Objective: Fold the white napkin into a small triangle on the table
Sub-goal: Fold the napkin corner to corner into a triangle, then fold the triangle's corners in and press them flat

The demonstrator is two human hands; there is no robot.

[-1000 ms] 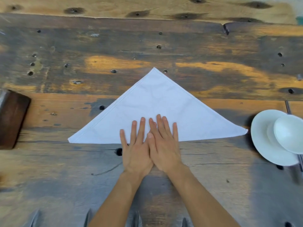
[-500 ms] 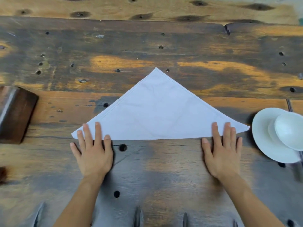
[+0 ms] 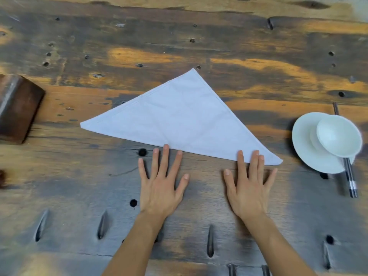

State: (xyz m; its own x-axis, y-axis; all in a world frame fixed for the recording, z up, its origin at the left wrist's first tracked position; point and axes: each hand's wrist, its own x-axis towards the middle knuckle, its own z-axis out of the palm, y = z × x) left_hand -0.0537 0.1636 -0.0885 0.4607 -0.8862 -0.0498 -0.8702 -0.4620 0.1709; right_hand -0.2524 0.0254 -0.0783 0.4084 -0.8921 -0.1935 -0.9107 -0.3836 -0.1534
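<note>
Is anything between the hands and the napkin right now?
Nothing visible. The left hand and right hand lie flat on the table, fingertips at the napkin's near edge. The plate sits off to the right.

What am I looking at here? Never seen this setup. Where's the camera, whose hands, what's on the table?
There is no robot: a person works with bare hands, and one wide-angle camera on their head looks forward and down, so the arms enter from the bottom edge.

The surface is a worn wooden table full of holes. On it lies a white napkin, already folded into one large flat triangle.

The left hand lies flat and open, fingertips at the napkin's near edge. The right hand lies flat too, fingers on the napkin's right corner. Neither grips anything.

To the right is a white plate with a bowl on it and chopsticks poking out from underneath. A dark wooden block sits at the left edge.
</note>
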